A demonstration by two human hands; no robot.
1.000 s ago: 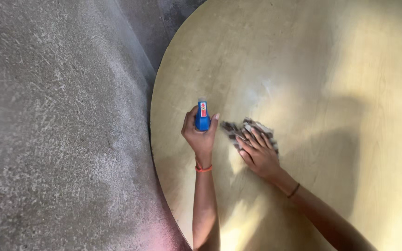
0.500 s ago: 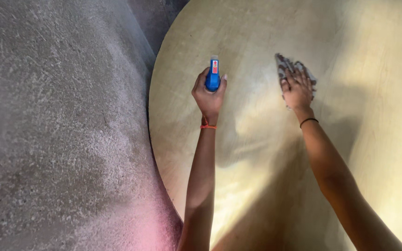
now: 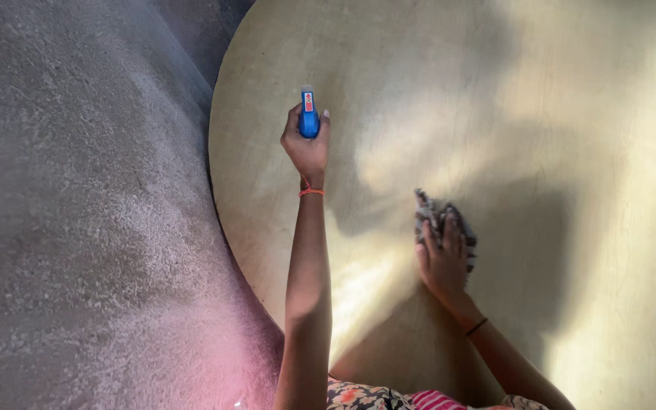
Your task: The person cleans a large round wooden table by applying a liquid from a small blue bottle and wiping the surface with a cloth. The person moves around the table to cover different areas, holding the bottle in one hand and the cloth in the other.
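I press the soft, limp rag [image 3: 442, 220] flat on the table [image 3: 571, 114] at lower centre under my right hand [image 3: 443, 262], fingers spread, while my left hand [image 3: 307, 148] grips the light, rigid sprayer [image 3: 309, 115].

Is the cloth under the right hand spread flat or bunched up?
Bunched: the cloth shows crumpled folds beyond the fingers of the right hand.

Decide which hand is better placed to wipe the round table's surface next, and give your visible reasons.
Probably the right hand: it lies flat on the cloth on the table. The left hand grips a blue spray bottle.
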